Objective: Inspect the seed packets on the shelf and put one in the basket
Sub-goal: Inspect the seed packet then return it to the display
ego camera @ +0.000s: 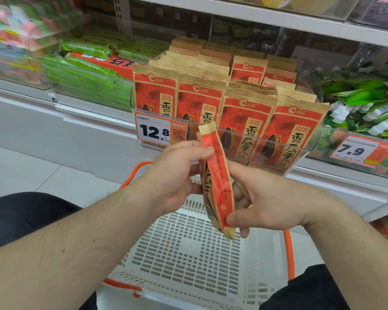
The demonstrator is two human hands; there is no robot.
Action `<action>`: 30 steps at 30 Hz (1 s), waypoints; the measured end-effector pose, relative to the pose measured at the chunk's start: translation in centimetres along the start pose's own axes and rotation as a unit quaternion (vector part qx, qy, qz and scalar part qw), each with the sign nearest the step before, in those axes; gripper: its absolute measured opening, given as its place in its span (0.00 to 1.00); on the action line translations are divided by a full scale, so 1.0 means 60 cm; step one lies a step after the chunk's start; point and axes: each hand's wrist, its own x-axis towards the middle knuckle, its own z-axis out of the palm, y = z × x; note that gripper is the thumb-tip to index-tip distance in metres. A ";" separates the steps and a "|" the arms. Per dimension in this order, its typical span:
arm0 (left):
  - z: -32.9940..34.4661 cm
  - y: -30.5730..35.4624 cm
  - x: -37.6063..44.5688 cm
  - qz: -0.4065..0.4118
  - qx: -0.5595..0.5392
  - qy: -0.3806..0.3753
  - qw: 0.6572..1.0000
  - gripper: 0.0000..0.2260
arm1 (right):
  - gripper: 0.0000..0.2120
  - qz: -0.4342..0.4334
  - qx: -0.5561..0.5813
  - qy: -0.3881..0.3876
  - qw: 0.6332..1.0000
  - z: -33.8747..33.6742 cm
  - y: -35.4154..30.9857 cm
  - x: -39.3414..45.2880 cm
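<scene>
**aisle_lurker:** so we've got one sunflower seed packet off the shelf and held edge-on to us, right above the white shopping basket; long axis runs near-vertical, crimped top tipped a bit to the left and toward the shelf, bottom seal hanging down nearest us over the basket floor; printed front faces left.

**seedhead42:** yep; our left hand has thumb and fingers curled round the upper half of it, our right hand pinches the lower end, thumb flat on the red side panel, the other fingers tucked behind so we can't really see them; both hands properly gripping, nothing loose.

**aisle_lurker:** how's it gonna handle, we reckon?

**seedhead42:** paper-ish bag, looks light and crinkly, soft in the middle where the seeds shift; the flat sealed ends seem the stiffest bits, so we'd hold by those or by the side gusset; not fragile, not slippery as far as we can judge.

**aisle_lurker:** rest of the packets stand upright in the clear shelf bin behind the 12.8 price tag, far side of our hands; basket's right under us, orange handle on the right.
</scene>
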 end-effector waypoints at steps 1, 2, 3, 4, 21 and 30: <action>-0.001 -0.001 0.000 0.006 0.003 -0.002 1.000 0.11 | 0.38 0.000 -0.021 0.026 0.999 0.001 -0.002 0.001; -0.001 -0.001 0.000 0.012 0.005 -0.007 1.000 0.08 | 0.33 -0.002 -0.049 0.054 0.997 0.001 -0.005 0.001; -0.001 -0.002 -0.002 0.017 0.009 -0.013 1.000 0.08 | 0.29 -0.001 -0.085 0.081 0.993 0.002 -0.008 0.002; -0.001 -0.003 -0.004 0.023 0.014 -0.020 0.999 0.09 | 0.26 0.007 -0.127 0.105 0.986 0.003 -0.012 0.002; -0.017 -0.020 -0.002 0.247 0.231 -0.061 0.939 0.16 | 0.20 -0.092 0.251 0.193 0.944 -0.006 -0.002 0.003; -0.016 -0.015 -0.007 0.308 0.291 -0.080 0.902 0.15 | 0.22 -0.069 0.225 0.216 0.948 0.003 -0.005 0.006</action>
